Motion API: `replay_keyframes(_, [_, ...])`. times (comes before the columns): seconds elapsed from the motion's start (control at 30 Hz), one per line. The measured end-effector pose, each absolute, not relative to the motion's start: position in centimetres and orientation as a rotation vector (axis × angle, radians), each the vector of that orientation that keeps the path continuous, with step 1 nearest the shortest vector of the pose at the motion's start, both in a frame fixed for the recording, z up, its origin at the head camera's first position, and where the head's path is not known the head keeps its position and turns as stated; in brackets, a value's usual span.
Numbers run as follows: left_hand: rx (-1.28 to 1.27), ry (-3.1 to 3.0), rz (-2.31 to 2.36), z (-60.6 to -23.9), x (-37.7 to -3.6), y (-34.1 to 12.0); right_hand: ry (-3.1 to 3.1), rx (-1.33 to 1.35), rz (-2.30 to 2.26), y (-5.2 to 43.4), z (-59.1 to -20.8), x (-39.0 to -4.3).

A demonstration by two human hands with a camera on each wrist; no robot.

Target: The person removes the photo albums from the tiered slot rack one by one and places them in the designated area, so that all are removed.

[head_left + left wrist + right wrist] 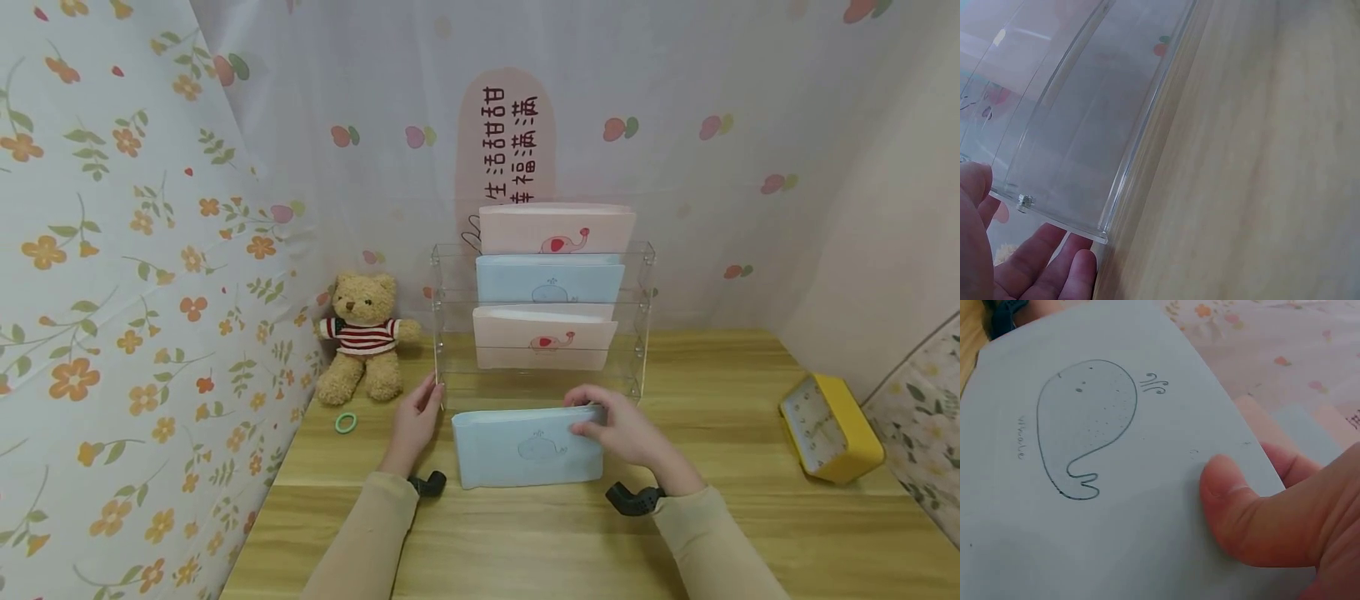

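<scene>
My right hand (621, 432) pinches the top right corner of a flat, light blue notebook-like pad (495, 454). The thumb lies over its front cover, where a whale drawing (1088, 419) shows in the right wrist view. The pad stands tilted, in front of a clear acrylic rack (442, 333). At the rack's lower left side, my left hand (415, 423) grips the edge. In the left wrist view its thumb and fingers (1032, 256) lie to either side of the clear panel (1085, 150). Similar pads stand in the rack's tiers: pink (540, 342), blue (510, 279) and pink (513, 229).
A teddy bear (363, 337) in a striped shirt sits left of the rack, with a green ring (346, 422) before it. A yellow clock (832, 429) stands at the right of the wooden table (525, 542). Patterned curtains (135, 292) enclose the back and sides.
</scene>
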State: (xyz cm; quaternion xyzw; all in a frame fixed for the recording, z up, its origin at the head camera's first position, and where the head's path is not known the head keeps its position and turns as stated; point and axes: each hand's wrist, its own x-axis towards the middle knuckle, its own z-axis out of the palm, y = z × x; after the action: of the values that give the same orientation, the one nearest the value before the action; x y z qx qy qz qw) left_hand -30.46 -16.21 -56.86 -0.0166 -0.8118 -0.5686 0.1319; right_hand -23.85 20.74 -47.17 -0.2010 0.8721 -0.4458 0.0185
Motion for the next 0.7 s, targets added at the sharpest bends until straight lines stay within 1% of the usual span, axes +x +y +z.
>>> replay_keyframes(0.7, [-0.021,-2.349,-1.689,-56.79,-30.4,-16.25,2.693,-0.686,-1.345,21.38,-47.34,-23.87])
